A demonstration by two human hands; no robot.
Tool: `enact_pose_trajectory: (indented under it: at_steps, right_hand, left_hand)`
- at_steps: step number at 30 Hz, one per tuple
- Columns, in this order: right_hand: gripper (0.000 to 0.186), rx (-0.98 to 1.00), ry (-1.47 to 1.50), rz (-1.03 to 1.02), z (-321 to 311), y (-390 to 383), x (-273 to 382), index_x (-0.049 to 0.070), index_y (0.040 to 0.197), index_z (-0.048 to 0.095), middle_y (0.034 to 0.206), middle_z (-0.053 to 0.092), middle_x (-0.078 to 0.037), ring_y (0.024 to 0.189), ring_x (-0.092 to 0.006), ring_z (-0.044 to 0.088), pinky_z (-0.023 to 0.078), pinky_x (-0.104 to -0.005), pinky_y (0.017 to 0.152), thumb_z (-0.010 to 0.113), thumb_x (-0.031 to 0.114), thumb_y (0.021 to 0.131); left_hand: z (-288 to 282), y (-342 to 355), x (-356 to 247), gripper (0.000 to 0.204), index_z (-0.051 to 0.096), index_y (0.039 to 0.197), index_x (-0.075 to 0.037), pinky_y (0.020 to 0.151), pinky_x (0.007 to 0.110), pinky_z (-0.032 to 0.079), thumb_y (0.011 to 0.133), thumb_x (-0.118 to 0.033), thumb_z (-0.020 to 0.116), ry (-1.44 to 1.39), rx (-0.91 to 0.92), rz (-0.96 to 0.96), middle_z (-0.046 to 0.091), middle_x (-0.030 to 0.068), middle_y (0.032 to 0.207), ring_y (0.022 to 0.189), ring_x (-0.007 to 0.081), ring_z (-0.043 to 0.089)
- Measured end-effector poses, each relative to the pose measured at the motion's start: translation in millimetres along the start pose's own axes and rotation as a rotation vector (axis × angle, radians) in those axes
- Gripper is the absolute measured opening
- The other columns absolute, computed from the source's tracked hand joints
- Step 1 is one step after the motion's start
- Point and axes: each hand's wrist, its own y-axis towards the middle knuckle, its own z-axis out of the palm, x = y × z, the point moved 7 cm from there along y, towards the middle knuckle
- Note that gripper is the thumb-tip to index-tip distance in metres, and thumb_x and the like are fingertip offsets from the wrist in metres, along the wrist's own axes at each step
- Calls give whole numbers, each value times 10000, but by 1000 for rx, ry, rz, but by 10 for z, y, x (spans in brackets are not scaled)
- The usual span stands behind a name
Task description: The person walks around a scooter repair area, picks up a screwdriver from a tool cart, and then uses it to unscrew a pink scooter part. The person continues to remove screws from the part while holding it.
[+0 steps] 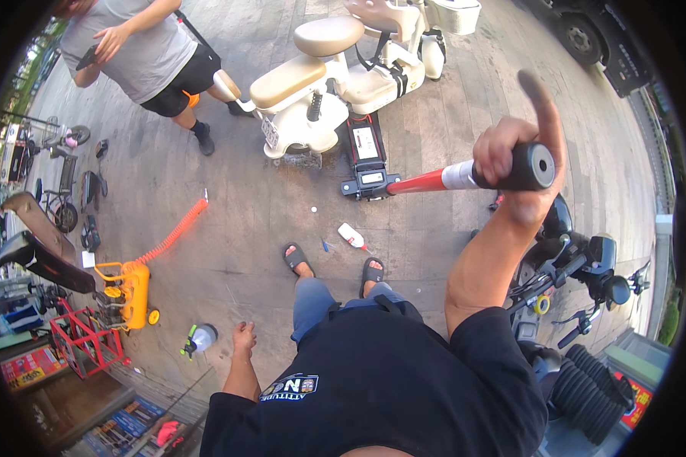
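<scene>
My right hand is closed on the black grip at the end of a red lever, its index finger sticking out. The lever runs to a black floor jack placed at the rear of a cream electric scooter. My left hand hangs low with loosely curled fingers apart and nothing visible in it. A white squeeze bottle and a small blue item lie on the paving in front of my feet.
A person holding a phone stands at upper left. At left are a yellow compressor with orange coiled hose, a red rack and bikes. Parked scooters crowd my right. A spray bottle is near my left hand; a dark vehicle is upper right.
</scene>
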Motion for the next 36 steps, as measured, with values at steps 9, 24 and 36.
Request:
enact_pose_trajectory:
  at_steps: [9, 24, 36]
  right_hand:
    - [1041, -797, -586, -52, 139, -769, 118, -60, 1454, 302, 918, 609, -45, 780, -138, 615, 537, -273, 755, 927, 151, 649]
    - [705, -901, -850, -109, 60, -970, -43, -26, 1298, 487, 792, 594, -13, 714, -94, 573, 472, -240, 728, 895, 146, 749]
    - [588, -729, -469, -39, -161, -1998, 847, -111, 1343, 415, 713, 566, -66, 631, -166, 549, 484, -340, 651, 714, 111, 889]
  left_hand:
    - [176, -957, 1540, 373, 523, 1233, -63, 405, 270, 403, 926, -246, 632, -214, 1, -225, 569, 78, 967, 654, 183, 576]
    - [-71, -1059, 1441, 561, 431, 1400, -74, 492, 270, 468, 935, -302, 648, -328, 5, -109, 600, 93, 1120, 766, 208, 618]
    - [-48, -869, 1288, 621, 412, 1438, -56, 493, 275, 472, 916, -286, 658, -190, 87, -88, 578, 126, 1169, 776, 215, 623]
